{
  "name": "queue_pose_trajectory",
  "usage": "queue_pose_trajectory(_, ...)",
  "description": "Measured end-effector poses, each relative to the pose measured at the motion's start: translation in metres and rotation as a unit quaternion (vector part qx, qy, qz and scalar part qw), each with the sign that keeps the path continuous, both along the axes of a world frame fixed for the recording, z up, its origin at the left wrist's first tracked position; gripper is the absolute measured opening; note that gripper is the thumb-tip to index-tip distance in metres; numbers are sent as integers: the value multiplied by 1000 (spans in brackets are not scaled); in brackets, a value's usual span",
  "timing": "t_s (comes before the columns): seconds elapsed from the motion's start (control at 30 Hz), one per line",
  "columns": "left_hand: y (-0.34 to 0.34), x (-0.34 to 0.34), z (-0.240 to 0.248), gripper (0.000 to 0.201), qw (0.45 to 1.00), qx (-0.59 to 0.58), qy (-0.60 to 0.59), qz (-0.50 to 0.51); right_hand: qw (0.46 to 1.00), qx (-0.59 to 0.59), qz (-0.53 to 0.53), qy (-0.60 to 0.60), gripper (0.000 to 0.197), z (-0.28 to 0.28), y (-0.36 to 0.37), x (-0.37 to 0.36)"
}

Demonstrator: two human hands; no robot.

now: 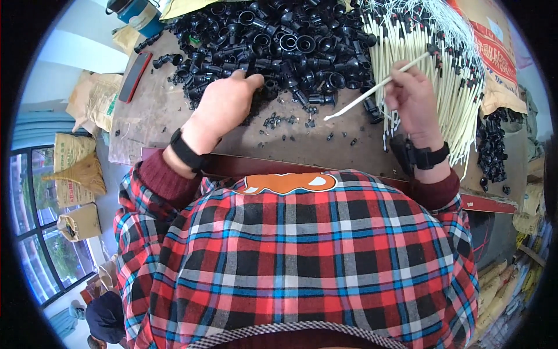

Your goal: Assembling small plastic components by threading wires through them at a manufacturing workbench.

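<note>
My right hand [414, 102] grips a thin cream-coloured tube [372, 91], slanting down to the left. Its upper end carries a small black fitting, and a white tip shows at the lower end. To the left, my left hand [224, 104] is at the near edge of a heap of black plastic cup-shaped parts [290, 43]. Its fingers are curled, and their tips are hidden among the dark pieces. Many similar cream tubes [459, 116] with black fittings and white strings lie in a bundle beside and behind my right hand. Small black bits [279, 121] are scattered between my hands.
A red-and-black flat case [135, 77] lies at the table's left, below a blue container [136, 16]. More black parts [494, 145] lie at the right. Sacks [75, 157] stand on the floor at left. Another person [104, 319] is at the lower left.
</note>
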State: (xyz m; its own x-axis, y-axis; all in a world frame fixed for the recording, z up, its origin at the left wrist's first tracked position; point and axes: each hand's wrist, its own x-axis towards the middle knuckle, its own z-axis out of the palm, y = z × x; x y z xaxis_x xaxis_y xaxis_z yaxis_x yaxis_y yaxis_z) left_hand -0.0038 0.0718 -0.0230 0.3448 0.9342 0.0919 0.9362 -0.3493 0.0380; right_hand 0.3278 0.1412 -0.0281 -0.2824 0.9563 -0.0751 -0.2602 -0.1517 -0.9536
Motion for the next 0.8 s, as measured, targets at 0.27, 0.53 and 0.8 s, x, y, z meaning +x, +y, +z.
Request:
queue_pose_trajectory(0.27,-36,-17,21,8,658,-361,-656,81,986,11,108,124,10,10,-17,-44)
queue_pose_trajectory(0.53,-51,-5,17,16,647,-338,-683,25,983,28,120,133,11,5,-22,-65)
queue_pose_trajectory(0.8,-54,3,18,32,703,-339,-624,44,979,-1,124,161,9,-5,-28,-75)
